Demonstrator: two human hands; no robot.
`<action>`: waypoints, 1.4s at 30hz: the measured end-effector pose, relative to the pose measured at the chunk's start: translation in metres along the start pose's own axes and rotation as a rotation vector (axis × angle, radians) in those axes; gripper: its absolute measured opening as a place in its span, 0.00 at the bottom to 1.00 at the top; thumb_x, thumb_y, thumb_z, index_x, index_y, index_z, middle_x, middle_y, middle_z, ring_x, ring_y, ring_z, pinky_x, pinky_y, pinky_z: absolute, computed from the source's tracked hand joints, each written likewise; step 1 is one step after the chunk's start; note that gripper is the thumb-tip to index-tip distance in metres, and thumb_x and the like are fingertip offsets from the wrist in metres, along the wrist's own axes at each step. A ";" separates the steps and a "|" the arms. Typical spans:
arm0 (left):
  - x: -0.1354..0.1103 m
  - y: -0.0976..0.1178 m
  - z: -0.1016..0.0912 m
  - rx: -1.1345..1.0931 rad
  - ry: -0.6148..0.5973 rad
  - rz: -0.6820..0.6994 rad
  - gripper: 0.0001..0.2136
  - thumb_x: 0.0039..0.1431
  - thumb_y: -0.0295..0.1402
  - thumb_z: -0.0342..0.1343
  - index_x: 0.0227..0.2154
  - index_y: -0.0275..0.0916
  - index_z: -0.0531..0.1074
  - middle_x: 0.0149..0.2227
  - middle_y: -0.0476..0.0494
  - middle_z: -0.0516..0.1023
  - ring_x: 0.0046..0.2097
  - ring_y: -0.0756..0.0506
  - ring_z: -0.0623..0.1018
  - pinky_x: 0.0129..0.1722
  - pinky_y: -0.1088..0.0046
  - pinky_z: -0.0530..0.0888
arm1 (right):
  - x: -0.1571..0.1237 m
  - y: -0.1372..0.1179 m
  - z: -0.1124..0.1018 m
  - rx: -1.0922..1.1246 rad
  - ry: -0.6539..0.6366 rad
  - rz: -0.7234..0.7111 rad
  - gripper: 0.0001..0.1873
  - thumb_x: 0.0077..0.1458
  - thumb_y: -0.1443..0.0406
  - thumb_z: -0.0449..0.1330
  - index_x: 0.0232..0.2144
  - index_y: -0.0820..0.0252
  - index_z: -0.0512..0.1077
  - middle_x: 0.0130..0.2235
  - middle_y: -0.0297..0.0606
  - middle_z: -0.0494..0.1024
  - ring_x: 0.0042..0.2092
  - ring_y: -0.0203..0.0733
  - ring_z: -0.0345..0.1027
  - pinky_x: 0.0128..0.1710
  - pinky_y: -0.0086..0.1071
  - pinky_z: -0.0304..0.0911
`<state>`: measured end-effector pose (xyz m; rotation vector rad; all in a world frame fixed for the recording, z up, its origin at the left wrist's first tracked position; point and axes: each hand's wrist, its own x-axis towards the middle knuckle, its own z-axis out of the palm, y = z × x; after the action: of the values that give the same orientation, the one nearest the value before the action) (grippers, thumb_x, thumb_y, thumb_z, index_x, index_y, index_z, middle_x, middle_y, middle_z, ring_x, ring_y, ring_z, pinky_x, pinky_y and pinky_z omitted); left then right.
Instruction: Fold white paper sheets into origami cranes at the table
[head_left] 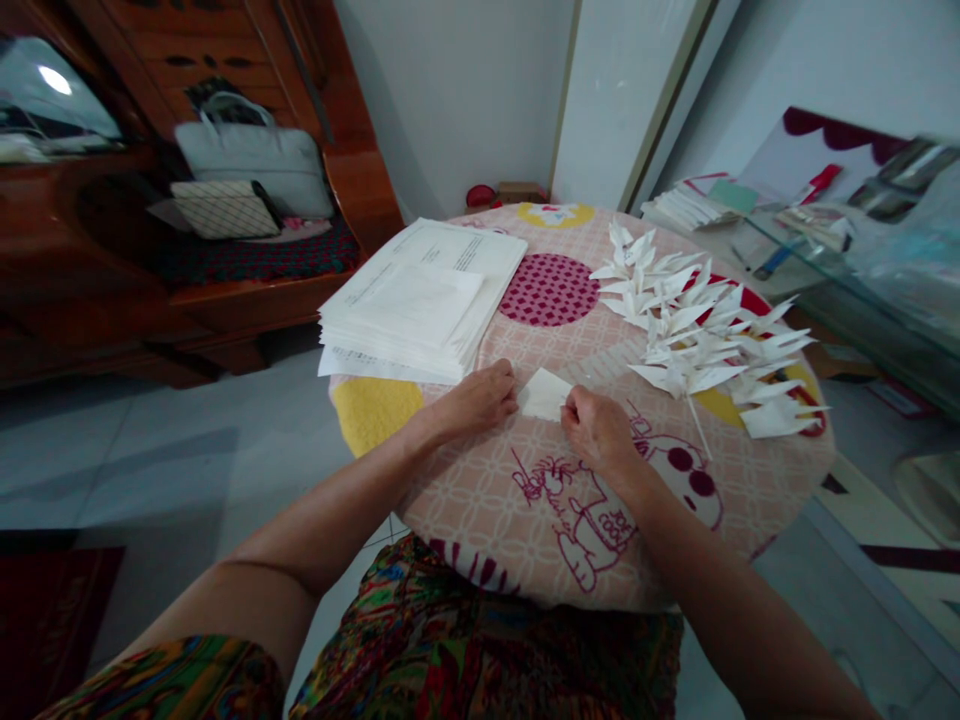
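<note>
Between my hands, low over the round cloth-covered table [465, 510], is a small folded piece of white paper [546, 392]. My left hand [489, 396] has its fingers curled closed at the paper's left edge. At the right edge, my right hand [596, 425] pinches the paper with closed fingers. A thick stack of white paper sheets [420, 290], some with print, lies just beyond my left hand. To the far right of my right hand sit several folded white paper cranes [690, 330], grouped closely together. The fingertips on both sides are partly hidden.
A glass shelf [840, 255] with odds and ends stands right of the table. On the left, a wooden bench [262, 290] carries a pale handbag [262, 160] and a checked pouch [223, 209]. A thin stick-like strip [699, 428] lies near the cranes.
</note>
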<state>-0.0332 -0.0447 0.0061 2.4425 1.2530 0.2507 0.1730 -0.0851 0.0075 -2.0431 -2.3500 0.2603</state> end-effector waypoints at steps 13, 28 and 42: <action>0.004 0.022 0.018 -0.136 0.057 0.482 0.14 0.62 0.21 0.51 0.42 0.38 0.80 0.41 0.40 0.81 0.44 0.46 0.79 0.45 0.71 0.75 | 0.008 0.012 0.003 0.206 0.029 -0.036 0.09 0.61 0.67 0.56 0.35 0.64 0.77 0.35 0.46 0.82 0.37 0.44 0.74 0.35 0.32 0.57; 0.000 0.035 0.034 0.395 0.097 0.469 0.16 0.67 0.29 0.50 0.55 0.44 0.73 0.44 0.38 0.76 0.44 0.43 0.74 0.43 0.67 0.73 | 0.019 0.020 0.000 0.453 0.009 0.036 0.06 0.53 0.66 0.64 0.26 0.63 0.77 0.25 0.38 0.78 0.28 0.39 0.70 0.30 0.30 0.60; -0.021 0.010 0.036 0.106 0.162 0.532 0.17 0.61 0.21 0.52 0.53 0.32 0.72 0.52 0.34 0.77 0.53 0.41 0.77 0.53 0.62 0.77 | 0.019 0.022 0.003 0.540 0.040 0.113 0.03 0.50 0.69 0.63 0.24 0.61 0.74 0.23 0.35 0.77 0.27 0.38 0.72 0.29 0.28 0.62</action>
<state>-0.0267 -0.0757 -0.0222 2.8581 0.6582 0.5455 0.1916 -0.0638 0.0001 -1.8810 -1.8650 0.7527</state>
